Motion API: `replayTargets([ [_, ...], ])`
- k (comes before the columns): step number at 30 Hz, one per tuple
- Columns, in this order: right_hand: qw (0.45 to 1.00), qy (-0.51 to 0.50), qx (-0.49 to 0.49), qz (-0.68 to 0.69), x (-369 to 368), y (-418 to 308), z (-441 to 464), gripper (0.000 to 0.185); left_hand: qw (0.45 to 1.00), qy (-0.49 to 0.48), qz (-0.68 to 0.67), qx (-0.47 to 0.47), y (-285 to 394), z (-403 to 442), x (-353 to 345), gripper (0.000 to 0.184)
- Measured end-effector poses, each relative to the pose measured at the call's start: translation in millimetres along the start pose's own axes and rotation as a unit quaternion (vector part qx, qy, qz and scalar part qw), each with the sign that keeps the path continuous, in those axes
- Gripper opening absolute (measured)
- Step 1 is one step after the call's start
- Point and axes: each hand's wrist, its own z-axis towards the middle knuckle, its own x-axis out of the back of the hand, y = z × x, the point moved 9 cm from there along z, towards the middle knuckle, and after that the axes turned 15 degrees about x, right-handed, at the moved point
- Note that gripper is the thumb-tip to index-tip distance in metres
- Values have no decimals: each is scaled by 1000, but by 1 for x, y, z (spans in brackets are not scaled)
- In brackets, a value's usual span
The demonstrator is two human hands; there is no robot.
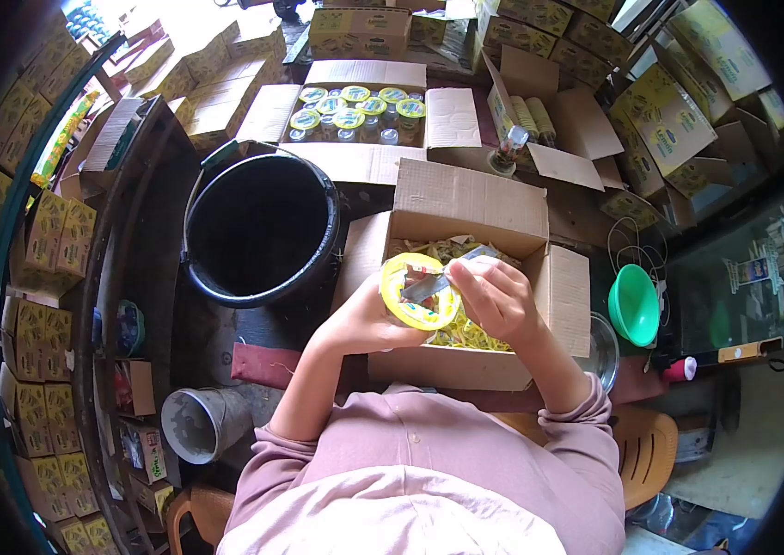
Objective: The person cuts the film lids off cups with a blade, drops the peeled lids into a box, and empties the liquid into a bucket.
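My left hand [369, 310] is wrapped round a plastic cup with a yellow-rimmed film lid [390, 298], tilted so that its top faces me. The lid's middle looks torn or cut open, with brownish contents or printing showing. In my right hand [500, 298], fingers pinched together, is a flat grey metal blade [422, 289], its tip at the lid's opening. I cannot make out its exact kind. Both hands are above an open cardboard box [471, 202] holding many yellow strips or wrappers [471, 333]. My hands and the cup hide part of the box's contents.
A large black bucket [323, 264] stands left of the box. Behind is a carton [369, 164] of yellow-lidded cups [348, 118]. To the right are a green bowl [634, 305] and a metal bowl [606, 347]. A grey bucket [193, 425] sits lower left. Stacked cartons [50, 231] line both sides.
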Motion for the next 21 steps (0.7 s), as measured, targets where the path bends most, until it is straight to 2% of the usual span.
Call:
replayTargets([
  [3,1000,1,10,7,-1,-2,-5,52,999,-34,41,3,-1,4,-2,51],
  [8,999,25,6,24,0,0,-9,53,996,-84,-8,9,-7,9,-4,56],
  [15,999,25,2,41,1,0,-9,52,974,-201,-57,93,-29,13,-17,62],
  [18,998,39,-11,40,2,1,-11,49,964,-245,-67,80,-35,17,-19,62],
  [21,998,48,-20,44,3,1,-10,48,958,-241,-58,148,-49,17,-17,62],
])
